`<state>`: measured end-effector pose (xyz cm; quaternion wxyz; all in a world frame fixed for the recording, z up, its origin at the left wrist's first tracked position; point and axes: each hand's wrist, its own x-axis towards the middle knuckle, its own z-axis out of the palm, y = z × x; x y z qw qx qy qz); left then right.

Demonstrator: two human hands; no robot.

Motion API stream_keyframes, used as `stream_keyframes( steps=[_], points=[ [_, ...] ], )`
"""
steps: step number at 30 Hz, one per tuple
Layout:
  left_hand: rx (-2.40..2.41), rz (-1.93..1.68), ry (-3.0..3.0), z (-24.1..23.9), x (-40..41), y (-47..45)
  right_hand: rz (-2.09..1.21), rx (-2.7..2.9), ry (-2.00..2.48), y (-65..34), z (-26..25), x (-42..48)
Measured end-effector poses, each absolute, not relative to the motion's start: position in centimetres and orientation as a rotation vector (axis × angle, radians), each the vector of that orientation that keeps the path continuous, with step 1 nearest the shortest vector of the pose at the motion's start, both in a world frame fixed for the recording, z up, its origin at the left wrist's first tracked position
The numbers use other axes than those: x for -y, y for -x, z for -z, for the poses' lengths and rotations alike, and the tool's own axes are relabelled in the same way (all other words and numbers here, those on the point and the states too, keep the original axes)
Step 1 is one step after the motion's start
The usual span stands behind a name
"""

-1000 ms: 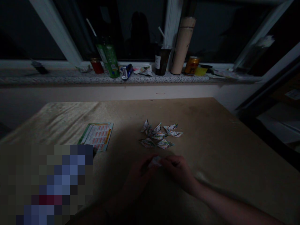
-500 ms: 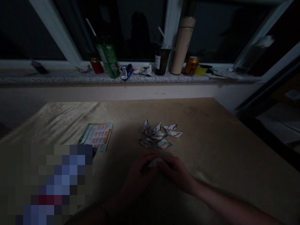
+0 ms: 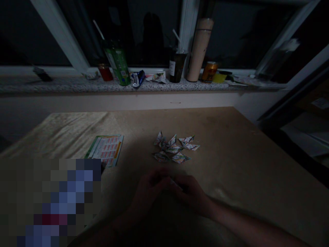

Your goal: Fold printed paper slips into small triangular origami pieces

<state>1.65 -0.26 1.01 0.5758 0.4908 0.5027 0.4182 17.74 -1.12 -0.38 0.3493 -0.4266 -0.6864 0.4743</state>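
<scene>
In dim light my left hand (image 3: 147, 192) and my right hand (image 3: 193, 193) meet low on the table (image 3: 231, 161), fingers pinched together on a small folded piece of paper (image 3: 174, 181) that barely shows between them. Just beyond the hands lies a loose heap of several small folded paper shapes (image 3: 174, 148) with printed colours. A stack of printed green-edged sheets (image 3: 106, 149) lies flat to the left of the heap.
A stone windowsill (image 3: 77, 85) runs along the back with a green bottle (image 3: 118, 65), a red jar (image 3: 105, 72), a dark cup with a straw (image 3: 176, 65), a tall beige flask (image 3: 199, 49), an orange can (image 3: 209, 71) and wrappers. A blurred patch covers the lower left.
Both hands have drawn slightly toward me and closed tighter over the paper piece, so less of it shows. The heap and sheets have not moved.
</scene>
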Motion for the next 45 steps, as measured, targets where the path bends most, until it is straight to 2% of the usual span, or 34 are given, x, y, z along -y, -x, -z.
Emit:
stream_keyframes(
  steps=[7, 13, 27, 35, 45],
  points=[
    [-1.155, -0.944, -1.227, -1.5, 0.0, -1.5, -1.09, 1.829, 1.177, -17.7, 0.5, 1.3],
    [-1.169, -0.903, -1.136, -1.2, 0.1, -1.5, -1.117, 1.891, 1.147, -17.6, 0.9, 1.4],
    [-1.143, -0.909, -1.658, -0.1, 1.6, -1.7, -1.119, 1.573, 1.319, -17.8, 1.3, 0.8],
    [-1.232, -0.85, -1.483, -0.3, 1.1, -1.8, -0.94, 1.588, 1.272, -18.1, 0.9, 0.9],
    [-1.163, -0.838, -1.305, -0.5, 1.0, -2.0, -0.961, 1.549, 1.097, -18.2, 0.4, 0.7]
  ],
)
